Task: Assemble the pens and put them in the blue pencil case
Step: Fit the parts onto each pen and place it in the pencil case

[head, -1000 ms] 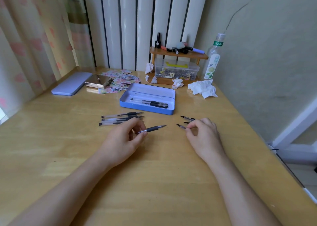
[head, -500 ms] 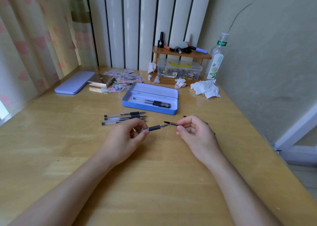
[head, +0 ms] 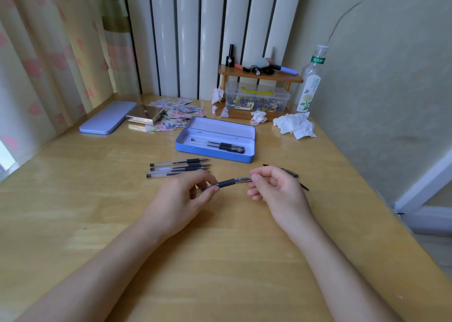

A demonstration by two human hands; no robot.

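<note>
Behind right hand (head: 276, 189) — caps (head: 292, 175) half-hidden.

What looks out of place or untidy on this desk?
Crumpled tissues lie at the back right, and smaller wads sit by the wooden shelf. Stickers are scattered loosely beside the blue case. The wall has a thin crack. The pens look undamaged.

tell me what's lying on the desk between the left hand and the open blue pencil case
In the head view, three uncapped pens lie side by side between the left hand and the blue pencil case, tips pointing right. The rest of that stretch is bare desk.
</note>
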